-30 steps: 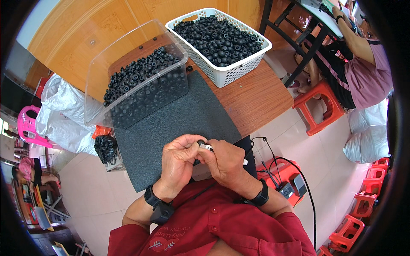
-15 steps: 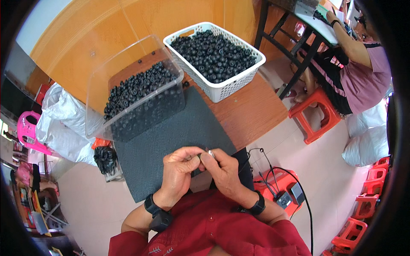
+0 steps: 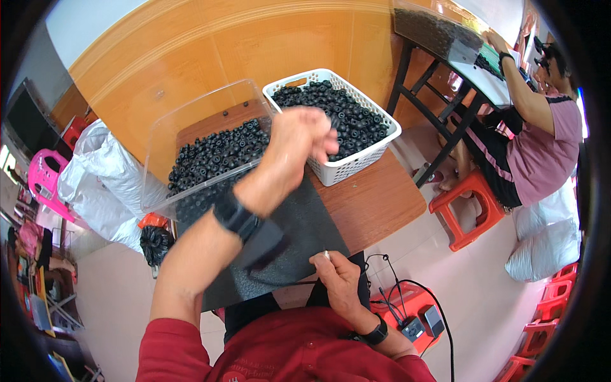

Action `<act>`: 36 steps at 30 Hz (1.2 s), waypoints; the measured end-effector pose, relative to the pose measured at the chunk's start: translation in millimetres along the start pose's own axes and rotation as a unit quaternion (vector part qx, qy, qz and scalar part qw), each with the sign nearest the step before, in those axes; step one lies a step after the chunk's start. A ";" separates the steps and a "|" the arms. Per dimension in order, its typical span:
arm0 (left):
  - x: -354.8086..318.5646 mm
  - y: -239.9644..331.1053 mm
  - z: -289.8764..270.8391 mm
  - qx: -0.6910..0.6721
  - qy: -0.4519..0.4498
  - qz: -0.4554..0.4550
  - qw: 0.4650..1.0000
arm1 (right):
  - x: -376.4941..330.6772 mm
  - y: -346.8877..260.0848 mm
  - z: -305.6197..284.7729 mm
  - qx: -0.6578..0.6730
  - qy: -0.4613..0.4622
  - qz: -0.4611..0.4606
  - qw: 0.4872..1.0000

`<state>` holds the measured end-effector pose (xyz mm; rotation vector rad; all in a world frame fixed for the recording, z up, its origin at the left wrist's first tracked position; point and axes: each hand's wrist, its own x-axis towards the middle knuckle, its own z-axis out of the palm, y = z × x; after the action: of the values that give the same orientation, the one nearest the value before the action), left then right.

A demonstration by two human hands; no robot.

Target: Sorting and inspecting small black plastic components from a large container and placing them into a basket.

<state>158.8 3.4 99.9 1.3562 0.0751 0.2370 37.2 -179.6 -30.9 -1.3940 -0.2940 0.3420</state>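
Note:
My left hand [image 3: 299, 137] reaches over the near left side of a white perforated basket [image 3: 356, 170] heaped with small round black pieces [image 3: 366, 127]; many show a hole in the middle. Its fingers curl but are smeared by motion, so whether they hold anything cannot be told. Left of the basket, a clear plastic bin [image 3: 210, 187] holds more of these black pieces [image 3: 216, 153]. Near the table's front edge, my right hand [image 3: 340, 283] is closed, with a small silvery piece [image 3: 326, 254] showing at thumb and forefinger.
A dark mat [image 3: 299, 223] lies on the brown wooden table [image 3: 375, 213]. Right of it, a red stool [image 3: 407, 305] carries cables and small black devices. A person in pink [image 3: 541, 153] sits at another table. White sacks [image 3: 105, 184] stand at left.
My left hand has left my right hand and swung up and forward to the basket. My right hand stays near the table's front edge, slightly lower. The view has tilted up a little.

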 end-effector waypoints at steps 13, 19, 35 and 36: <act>-24.6 31.7 -149.2 0.374 0.019 -0.097 0.922 | -1.4 11.1 10.2 0.008 -0.045 0.018 0.999; -26.8 15.6 -158.4 0.379 -0.067 -0.075 0.920 | -2.6 14.6 9.3 -0.011 -0.046 0.015 0.999; -34.8 27.8 -157.1 0.281 -0.125 -0.094 0.947 | -5.4 13.7 8.9 -0.027 -0.061 0.010 0.998; -36.7 31.8 -156.3 0.292 -0.122 -0.100 0.943 | -5.3 14.0 8.9 -0.029 -0.062 0.008 0.998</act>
<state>89.3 151.5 94.2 1.9449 0.0779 -0.1436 28.0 -171.7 -43.3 -1.4350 -0.3976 0.4368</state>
